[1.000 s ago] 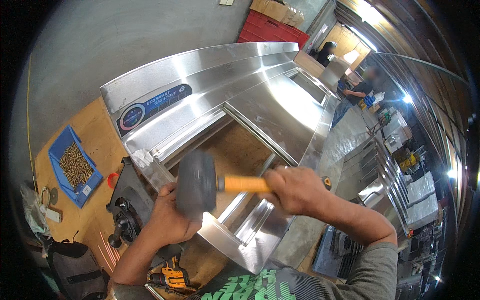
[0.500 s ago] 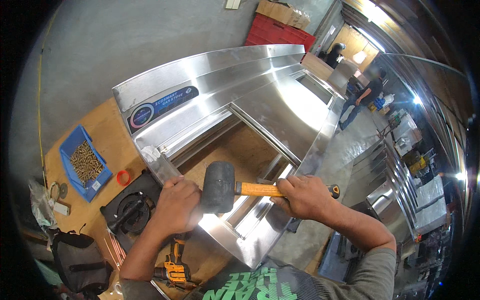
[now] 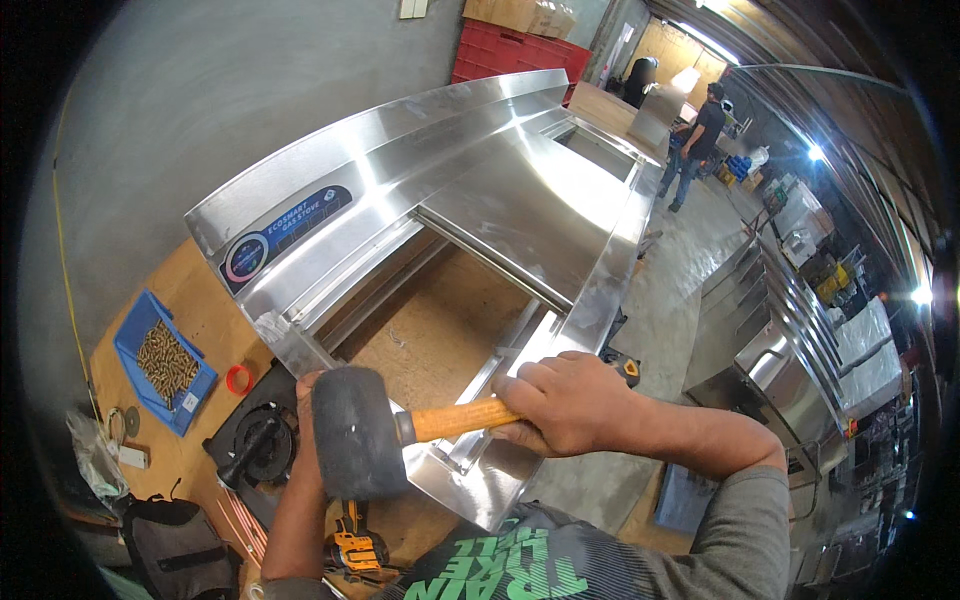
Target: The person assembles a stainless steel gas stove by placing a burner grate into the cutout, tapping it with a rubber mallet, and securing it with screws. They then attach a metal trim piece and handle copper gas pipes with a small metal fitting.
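Observation:
My right hand (image 3: 565, 405) is closed round the wooden handle of a rubber mallet (image 3: 355, 435). The mallet's big black head is raised close to the camera, and its black and yellow handle end shows past my fist. Behind that head, my left hand (image 3: 304, 395) is mostly hidden. It is by the near left corner of a stainless steel stove body (image 3: 490, 210), and its fingers cannot be made out. The steel body lies on a wooden table, with a rectangular opening at the near end through which brown board shows.
Left on the table (image 3: 135, 310) are a blue bin (image 3: 198, 405) of brass fittings, a red ring (image 3: 230, 378) and a black round-bodied part (image 3: 268, 450). A yellow cordless drill (image 3: 355, 548) lies near me. Two people stand far off; steel units (image 3: 765, 355) line the right side.
The mallet has come up nearer the camera and to the left, with my right hand moving left too. Its head now covers most of my left hand. The view has shifted slightly.

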Tool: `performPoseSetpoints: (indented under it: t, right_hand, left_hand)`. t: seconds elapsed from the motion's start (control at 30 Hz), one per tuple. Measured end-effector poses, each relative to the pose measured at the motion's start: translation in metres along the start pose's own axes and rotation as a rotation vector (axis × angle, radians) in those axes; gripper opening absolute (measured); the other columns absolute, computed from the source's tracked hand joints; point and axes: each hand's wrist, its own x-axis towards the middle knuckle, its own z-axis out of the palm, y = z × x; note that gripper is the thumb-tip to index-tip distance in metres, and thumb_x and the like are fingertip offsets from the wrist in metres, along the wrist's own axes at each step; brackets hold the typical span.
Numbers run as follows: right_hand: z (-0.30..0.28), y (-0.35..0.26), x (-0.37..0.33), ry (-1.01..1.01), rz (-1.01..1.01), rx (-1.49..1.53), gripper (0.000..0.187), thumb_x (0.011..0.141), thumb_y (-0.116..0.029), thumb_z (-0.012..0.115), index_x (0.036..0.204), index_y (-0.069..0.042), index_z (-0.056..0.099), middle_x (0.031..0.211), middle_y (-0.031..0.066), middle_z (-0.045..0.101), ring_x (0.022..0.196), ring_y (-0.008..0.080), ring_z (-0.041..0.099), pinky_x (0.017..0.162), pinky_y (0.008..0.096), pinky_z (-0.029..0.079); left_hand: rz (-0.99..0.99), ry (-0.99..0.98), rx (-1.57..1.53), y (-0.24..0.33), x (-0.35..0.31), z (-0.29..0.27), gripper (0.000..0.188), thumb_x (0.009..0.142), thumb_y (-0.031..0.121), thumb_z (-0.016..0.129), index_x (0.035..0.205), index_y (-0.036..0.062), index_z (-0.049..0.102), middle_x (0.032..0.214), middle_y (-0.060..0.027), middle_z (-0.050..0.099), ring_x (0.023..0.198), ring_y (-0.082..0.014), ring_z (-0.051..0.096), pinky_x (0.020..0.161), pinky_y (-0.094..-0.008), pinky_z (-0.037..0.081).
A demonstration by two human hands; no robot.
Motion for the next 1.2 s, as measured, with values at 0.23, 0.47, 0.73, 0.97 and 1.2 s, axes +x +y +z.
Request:
performPoseSetpoints:
  t: [0.23, 0.47, 0.73, 0.97, 1.2]
  right_hand:
    - [0.008, 0.054, 0.023, -0.136, 0.702, 0.058, 0.041, 0.095, -0.041, 0.057, 0.102, 0.000, 0.060, 0.088, 0.0203, 0.070, 0.076, 0.0396, 0.069, 0.067, 0.0483, 0.056]
    - [0.034, 0.038, 0.001, -0.031, 0.257, -0.038, 0.034, 0.094, -0.039, 0.062, 0.092, -0.006, 0.058, 0.076, 0.0146, 0.065, 0.069, 0.0374, 0.066, 0.063, 0.0459, 0.053]
    - [0.030, 0.087, -0.011, 0.163, 0.641, 0.087, 0.039, 0.098, -0.040, 0.054, 0.095, -0.001, 0.060, 0.081, 0.0206, 0.067, 0.079, 0.0433, 0.065, 0.070, 0.0510, 0.051]
    - [0.060, 0.102, -0.097, 0.565, 0.672, 0.245, 0.035, 0.096, -0.035, 0.059, 0.098, 0.000, 0.059, 0.077, 0.0228, 0.059, 0.073, 0.0403, 0.061, 0.066, 0.0466, 0.047]
    - [0.219, 0.089, -0.199, 0.807, 1.208, 0.770, 0.040, 0.099, -0.039, 0.061, 0.102, 0.001, 0.060, 0.080, 0.0118, 0.061, 0.071, 0.0244, 0.056, 0.066, 0.0393, 0.045]
  left_hand:
    - [0.330, 0.064, 0.079, 0.012, 0.000, -0.011, 0.009, 0.069, 0.010, 0.056, 0.078, 0.0113, 0.056, 0.082, -0.0049, 0.065, 0.082, -0.0266, 0.062, 0.095, -0.0442, 0.037]
    - [0.339, 0.143, 0.096, 0.018, 0.007, -0.003, 0.009, 0.069, 0.016, 0.056, 0.076, 0.0113, 0.055, 0.082, -0.0044, 0.066, 0.086, -0.0273, 0.064, 0.093, -0.0448, 0.038]
    - [0.319, 0.106, 0.114, 0.014, 0.003, -0.006, 0.006, 0.070, 0.013, 0.056, 0.076, 0.0122, 0.056, 0.085, -0.0037, 0.068, 0.091, -0.0270, 0.065, 0.094, -0.0447, 0.038]
    - [0.289, 0.133, 0.123, 0.010, -0.005, -0.004, 0.010, 0.074, 0.010, 0.061, 0.083, 0.0114, 0.058, 0.096, -0.0074, 0.069, 0.099, -0.0288, 0.064, 0.102, -0.0479, 0.038]
    - [-0.222, 0.531, 0.207, -0.029, -0.080, -0.001, 0.033, 0.082, 0.019, 0.070, 0.110, 0.0038, 0.062, 0.122, -0.0181, 0.063, 0.113, -0.0385, 0.059, 0.101, -0.0467, 0.044]
